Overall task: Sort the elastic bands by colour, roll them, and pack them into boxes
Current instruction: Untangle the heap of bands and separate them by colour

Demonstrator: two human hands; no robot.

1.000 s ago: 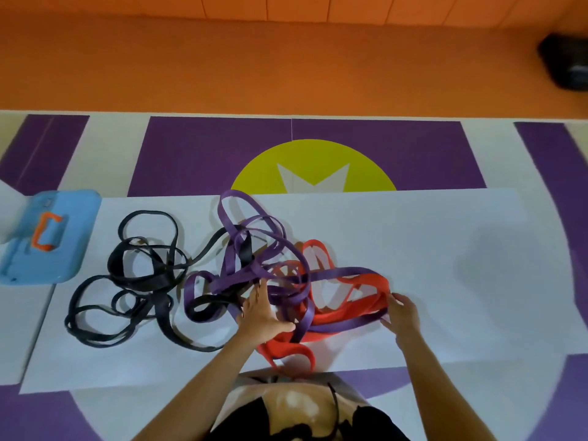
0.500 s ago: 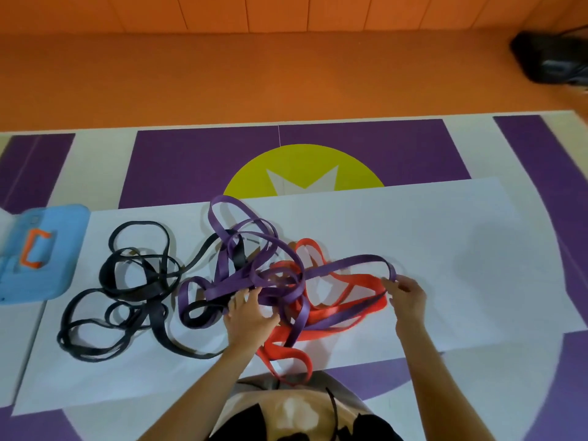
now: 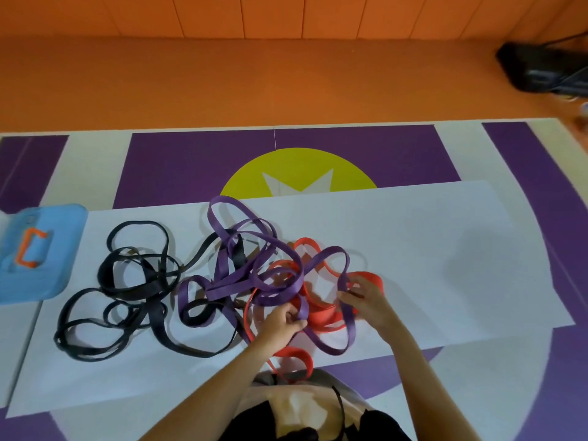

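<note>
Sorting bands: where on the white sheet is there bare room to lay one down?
Biggest bare patch: white sheet right of the right hand, out to its right edge. A narrower strip lies between the black bands and the near edge. Crowded: centre, where purple bands and red bands tangle around the left hand.

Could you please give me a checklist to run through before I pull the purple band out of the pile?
1. Left hand has the purple band: ok, it pinches a loop at the pile's near side.
2. Right hand holds a purple strand: ok; whether it is the same band, cannot tell.
3. Purple band clear of the red bands: not ok, it crosses over them.
4. Purple clear of the black bands: not ok, they overlap mid-pile.
5. Bare white sheet on the right for laying it out: ok.
6. Blue box open: cannot tell.
</note>
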